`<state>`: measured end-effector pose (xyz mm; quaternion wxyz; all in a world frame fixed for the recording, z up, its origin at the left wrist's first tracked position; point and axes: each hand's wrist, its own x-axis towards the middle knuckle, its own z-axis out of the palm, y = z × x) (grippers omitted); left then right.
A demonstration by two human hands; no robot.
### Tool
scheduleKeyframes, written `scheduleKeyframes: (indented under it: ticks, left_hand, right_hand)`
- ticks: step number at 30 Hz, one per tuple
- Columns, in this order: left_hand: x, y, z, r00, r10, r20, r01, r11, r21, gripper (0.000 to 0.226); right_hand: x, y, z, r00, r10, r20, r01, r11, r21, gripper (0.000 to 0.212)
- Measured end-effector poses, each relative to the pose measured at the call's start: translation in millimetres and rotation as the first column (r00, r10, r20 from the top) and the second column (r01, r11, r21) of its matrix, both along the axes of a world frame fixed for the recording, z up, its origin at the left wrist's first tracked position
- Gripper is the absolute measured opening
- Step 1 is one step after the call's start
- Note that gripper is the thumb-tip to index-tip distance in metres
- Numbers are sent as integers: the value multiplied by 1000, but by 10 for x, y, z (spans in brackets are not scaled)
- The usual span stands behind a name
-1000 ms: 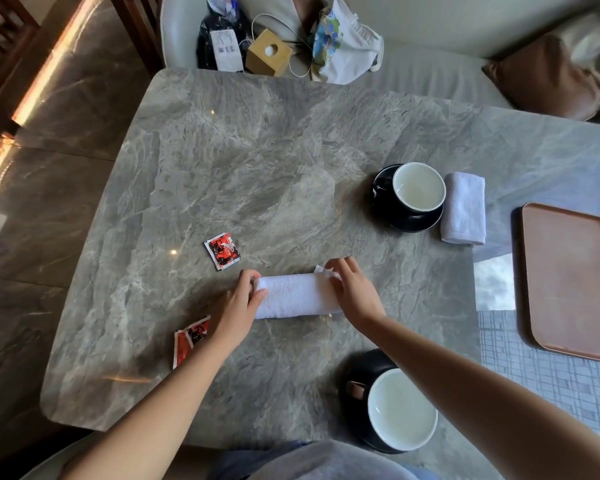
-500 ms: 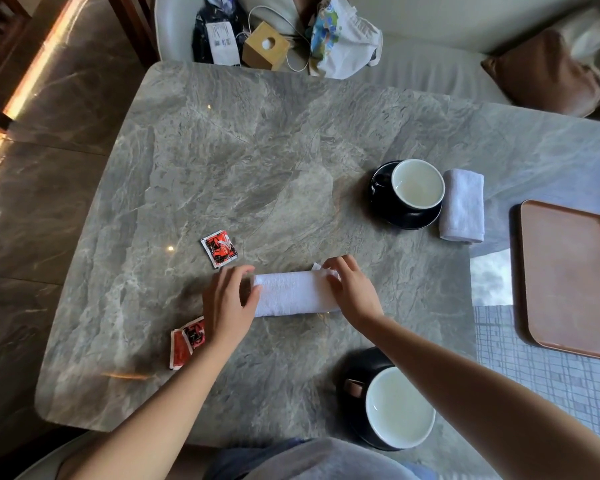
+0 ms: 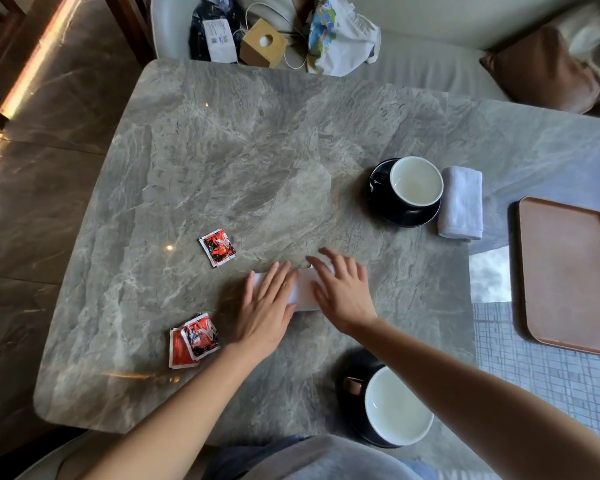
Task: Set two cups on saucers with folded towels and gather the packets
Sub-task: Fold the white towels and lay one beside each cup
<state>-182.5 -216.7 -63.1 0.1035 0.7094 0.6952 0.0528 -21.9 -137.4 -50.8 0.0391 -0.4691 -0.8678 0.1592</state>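
A white towel (image 3: 303, 289) lies folded on the grey marble table (image 3: 257, 161). My left hand (image 3: 267, 306) and my right hand (image 3: 342, 289) both press flat on it with fingers spread, covering most of it. One black cup with a white inside (image 3: 417, 181) stands on a black saucer (image 3: 381, 199) at the right, a folded towel (image 3: 461, 202) beside it. A second cup (image 3: 395, 407) stands on its saucer (image 3: 349, 362) near the front edge, under my right forearm. One red packet (image 3: 217, 247) lies alone; two more packets (image 3: 193, 340) overlap at the front left.
A brown tray (image 3: 568, 271) rests on a checked cloth at the right. Beyond the table's far edge a seat holds a wooden tissue box (image 3: 262, 43), bags and a cable. A brown cushion (image 3: 541, 74) lies at the back right. Tiled floor runs along the left.
Both hands have moved from the towel's ends onto its top and flattened out with fingers spread. The towel looks shorter, with less of it showing. The camera has tilted slightly.
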Motion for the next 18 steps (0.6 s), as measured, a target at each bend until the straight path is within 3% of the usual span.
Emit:
scheduleKeyframes:
  ticks: [4,8,18]
  left_hand:
    - [10,-5,-24,1000,25,-18,-25,999,-37,64]
    - [2,-27,-71,997,77,6,-77,995,-69,62]
    - [4,-33,-217,991,126,32,-117,974,-196,67]
  right_hand:
    - [-98,-129,-102,971,220,96,-218,975,-32,62]
    - [-54,-90,-217,968,218,121,-203,971,-125,66]
    - [-44,-46,-320,971,213,111,-195,968,-158,69]
